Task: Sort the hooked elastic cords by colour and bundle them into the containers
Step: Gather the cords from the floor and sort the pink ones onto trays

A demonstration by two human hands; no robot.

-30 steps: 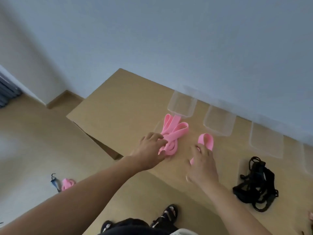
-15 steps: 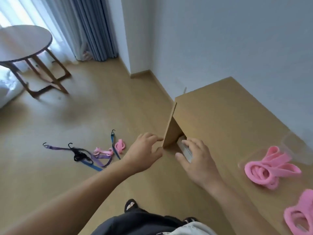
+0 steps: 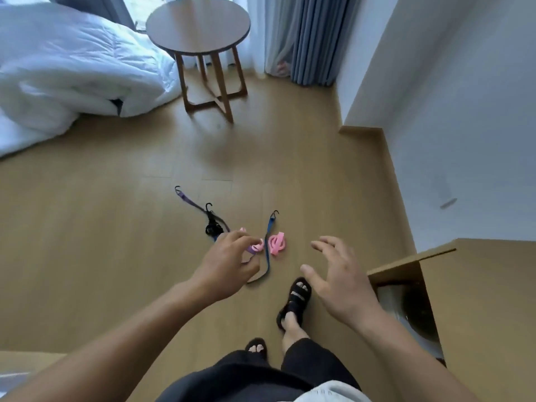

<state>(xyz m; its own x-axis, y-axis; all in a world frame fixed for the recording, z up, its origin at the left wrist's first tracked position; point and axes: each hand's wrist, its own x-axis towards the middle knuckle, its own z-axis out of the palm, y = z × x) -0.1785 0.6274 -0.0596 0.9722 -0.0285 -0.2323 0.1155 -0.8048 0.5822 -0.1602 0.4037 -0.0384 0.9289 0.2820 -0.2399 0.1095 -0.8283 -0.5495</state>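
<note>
Several hooked elastic cords lie tangled on the wooden floor ahead of me. A pink coil (image 3: pixel 278 243) sits beside a blue cord (image 3: pixel 268 245) that runs up to a black hook. A purple cord (image 3: pixel 190 200) and a black bunched cord (image 3: pixel 214 226) lie to the left. A second pink cord (image 3: pixel 257 246) is partly hidden behind my left hand (image 3: pixel 229 264), which hovers above the pile with fingers loosely curled and holds nothing. My right hand (image 3: pixel 338 278) is spread open in the air to the right. The containers are out of view.
The corner of the wooden desk (image 3: pixel 481 285) stands at the right, with a clear bin under it. A round side table (image 3: pixel 198 26) and a white duvet (image 3: pixel 66 68) are further back. My sandalled feet (image 3: pixel 294 303) stand on the floor near the cords.
My view has swung from the desk and its pink bundles down to the floor. Both hands left the desk edge and now reach out over the cords on the floor.
</note>
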